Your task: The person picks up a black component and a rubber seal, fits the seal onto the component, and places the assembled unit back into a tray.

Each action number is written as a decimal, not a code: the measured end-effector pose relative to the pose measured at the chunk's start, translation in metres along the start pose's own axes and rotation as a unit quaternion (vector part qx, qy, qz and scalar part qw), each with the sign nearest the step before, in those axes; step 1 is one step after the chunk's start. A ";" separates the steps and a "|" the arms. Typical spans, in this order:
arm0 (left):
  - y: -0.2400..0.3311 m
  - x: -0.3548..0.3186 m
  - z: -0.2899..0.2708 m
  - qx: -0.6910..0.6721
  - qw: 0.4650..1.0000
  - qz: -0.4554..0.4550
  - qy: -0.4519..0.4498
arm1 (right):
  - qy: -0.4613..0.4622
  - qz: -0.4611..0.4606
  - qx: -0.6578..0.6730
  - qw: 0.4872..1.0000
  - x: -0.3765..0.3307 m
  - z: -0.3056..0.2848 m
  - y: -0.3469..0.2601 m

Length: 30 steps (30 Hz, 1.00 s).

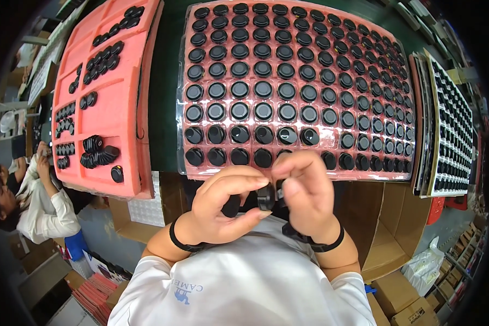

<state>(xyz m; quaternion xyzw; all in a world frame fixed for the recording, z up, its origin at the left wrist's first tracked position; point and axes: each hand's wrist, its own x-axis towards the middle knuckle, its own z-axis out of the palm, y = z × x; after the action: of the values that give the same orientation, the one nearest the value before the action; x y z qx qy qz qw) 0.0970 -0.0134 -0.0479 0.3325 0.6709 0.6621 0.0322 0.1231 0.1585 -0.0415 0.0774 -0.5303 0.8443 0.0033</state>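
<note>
The left hand [214,202] arches, fingers pinching a black disc [264,197] edge-on between their tips, long axis running forefinger to thumb; beside them curls the right hand [311,195], its fingers' hold unclear.

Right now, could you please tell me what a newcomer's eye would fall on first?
Probably the clear tray of black round parts, in close rows across the top centre. By its near edge, the left hand holds a dark disc, the right hand close beside. At left, a pink foam tray carries clustered black pieces.
</note>
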 end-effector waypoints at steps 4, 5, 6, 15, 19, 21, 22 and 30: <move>-0.003 0.000 0.000 0.008 1.000 0.005 -0.002 | -0.034 -0.021 -0.090 0.995 -0.001 -0.006 0.005; -0.003 0.000 0.000 0.008 1.000 0.005 -0.003 | -0.064 -0.051 -0.159 0.984 -0.001 -0.007 0.006; -0.003 0.000 -0.001 -0.007 1.000 -0.001 -0.004 | -0.064 -0.051 -0.158 0.984 -0.002 -0.008 0.005; -0.005 0.001 0.000 -0.023 1.000 0.000 0.005 | -0.041 -0.047 -0.180 0.982 0.000 -0.012 -0.003; -0.003 0.000 -0.002 0.003 1.000 -0.004 -0.002 | -0.071 -0.085 -0.272 0.956 0.002 -0.019 -0.005; -0.002 -0.001 -0.002 0.015 1.000 -0.009 -0.007 | -0.089 -0.141 -0.326 0.931 0.004 -0.021 -0.006; -0.003 -0.002 -0.002 0.012 1.000 -0.015 -0.009 | -0.088 -0.141 -0.326 0.930 0.004 -0.022 -0.007; 0.000 -0.001 -0.002 -0.008 0.997 -0.072 -0.025 | -0.087 -0.129 -0.351 0.923 0.004 -0.033 -0.018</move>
<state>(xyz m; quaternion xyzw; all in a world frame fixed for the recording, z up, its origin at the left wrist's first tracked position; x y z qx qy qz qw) 0.0964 -0.0152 -0.0481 0.2992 0.6871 0.6546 0.0994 0.1165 0.1955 -0.0388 0.2120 -0.7765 0.5860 0.0929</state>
